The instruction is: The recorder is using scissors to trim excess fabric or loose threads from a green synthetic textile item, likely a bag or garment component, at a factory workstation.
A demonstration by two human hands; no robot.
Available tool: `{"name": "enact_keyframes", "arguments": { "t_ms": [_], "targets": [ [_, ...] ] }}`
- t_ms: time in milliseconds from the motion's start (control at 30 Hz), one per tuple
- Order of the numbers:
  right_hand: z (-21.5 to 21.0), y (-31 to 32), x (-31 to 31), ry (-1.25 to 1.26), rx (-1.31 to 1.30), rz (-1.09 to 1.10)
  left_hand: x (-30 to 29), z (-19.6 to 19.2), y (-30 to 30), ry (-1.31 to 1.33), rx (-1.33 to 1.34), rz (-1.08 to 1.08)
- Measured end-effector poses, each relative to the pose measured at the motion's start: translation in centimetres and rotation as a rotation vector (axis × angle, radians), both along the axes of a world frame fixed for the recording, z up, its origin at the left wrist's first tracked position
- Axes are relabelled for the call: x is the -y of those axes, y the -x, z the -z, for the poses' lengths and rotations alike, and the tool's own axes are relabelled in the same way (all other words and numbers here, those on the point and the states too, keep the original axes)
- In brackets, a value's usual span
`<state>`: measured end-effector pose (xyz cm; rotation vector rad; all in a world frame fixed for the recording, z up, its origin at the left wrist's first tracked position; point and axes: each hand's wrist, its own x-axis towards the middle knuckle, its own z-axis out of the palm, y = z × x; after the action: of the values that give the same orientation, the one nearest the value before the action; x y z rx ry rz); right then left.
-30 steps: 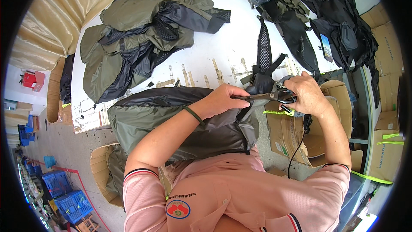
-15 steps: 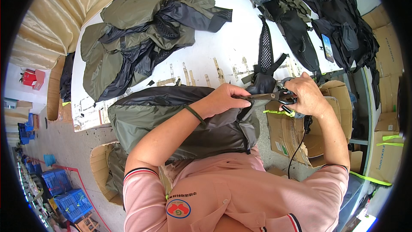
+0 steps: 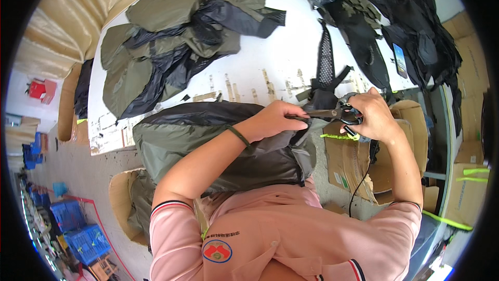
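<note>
A dark olive and black fabric bag (image 3: 182, 140) lies across my lap, against the near edge of the table. My left hand (image 3: 273, 121) pinches its right end, thumb and fingers closed beside the scissor tips; the exact bit of cloth between them is hidden. Black-handled scissors (image 3: 328, 114) point left toward that pinch, gripped by the handles in my right hand (image 3: 375, 115). A black mesh strap (image 3: 326, 60) runs from behind the blades up onto the white table. Whether the blades are on cloth or thread I cannot make out.
Olive and black fabric pieces (image 3: 171, 47) are heaped on the white table (image 3: 291, 47). Black straps and bags (image 3: 416, 36) pile up at far right, with a phone (image 3: 399, 60) on them. Open cardboard boxes stand below right (image 3: 353, 159) and below left (image 3: 122, 203).
The whole view has shifted slightly. Both hands and the scissors keep nearly the same place at the bag's right end; nothing has been let go.
</note>
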<state>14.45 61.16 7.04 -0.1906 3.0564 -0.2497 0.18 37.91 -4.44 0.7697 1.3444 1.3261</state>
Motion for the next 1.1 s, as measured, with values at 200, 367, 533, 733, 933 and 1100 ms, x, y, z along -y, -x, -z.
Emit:
{"name": "enact_keyframes", "arguments": {
  "t_ms": [200, 367, 533, 733, 933, 1100],
  "targets": [
    [3.4, 1.0, 3.8, 0.693, 0.055, 0.249, 1.2, -0.8, -0.5, -0.294, -0.452, -0.127],
    [5.7, 1.6, 3.7, 0.78, 0.089, 0.292, 11.7, -4.7, 5.5, -0.017, -1.229, -0.044],
    [6.1, 3.2, 2.3, 0.729, 0.115, 0.299, 21.9, -5.1, 8.2, 0.249, -1.213, -0.13],
    [7.6, 4.9, 1.9, 0.638, 0.123, 0.292, 23.5, -5.4, 8.3, 0.388, -0.726, -0.163],
    [4.3, 7.8, 7.4, 0.289, -0.101, 0.085, 23.8, -4.6, 8.1, 0.241, -0.744, -0.265],
    [3.0, 11.6, 14.5, 0.138, 0.034, -0.168, 24.5, -3.3, 7.6, 0.119, -0.767, -0.318]
  ]
}}
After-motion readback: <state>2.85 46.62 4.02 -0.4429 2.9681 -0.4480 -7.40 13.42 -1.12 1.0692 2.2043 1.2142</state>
